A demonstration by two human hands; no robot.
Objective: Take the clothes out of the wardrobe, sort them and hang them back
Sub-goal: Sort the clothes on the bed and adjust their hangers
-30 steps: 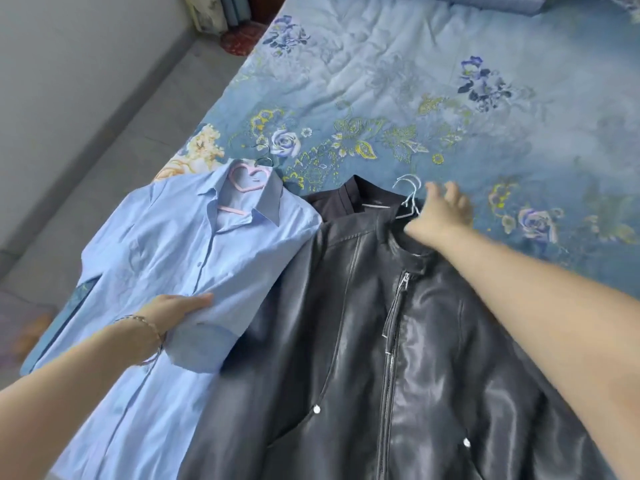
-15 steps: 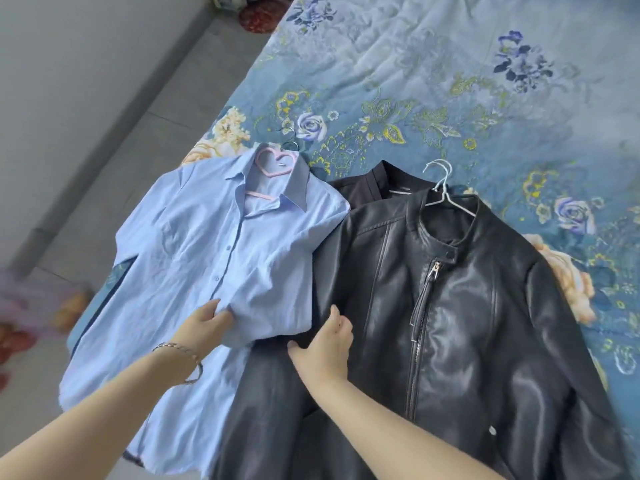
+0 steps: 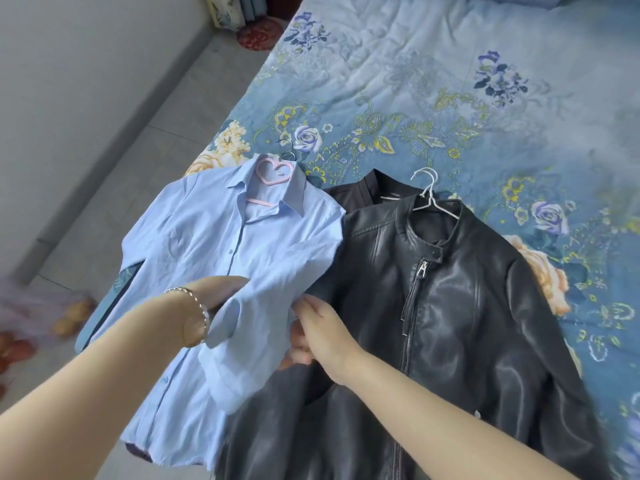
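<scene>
A light blue shirt (image 3: 214,244) on a pink heart-shaped hanger (image 3: 273,171) lies on the bed's left edge. Beside it on the right lies a black leather jacket (image 3: 450,323) on a white hanger (image 3: 429,192), with another dark garment (image 3: 360,192) showing under its collar. My left hand (image 3: 218,292), a bracelet on its wrist, grips the shirt's right sleeve (image 3: 256,327) and lifts it. My right hand (image 3: 311,327) pinches the same sleeve's edge, where it overlaps the jacket.
The bed wears a blue floral quilt (image 3: 450,98). Left of it runs a grey tiled floor (image 3: 138,150) along a white wall. A red round cushion (image 3: 259,32) lies on the floor at the top. Blurred reddish items (image 3: 34,323) sit at the far left.
My right hand left the jacket's collar, came down to the jacket's left side and now pinches the shirt sleeve. My left hand has lifted the sleeve off the jacket.
</scene>
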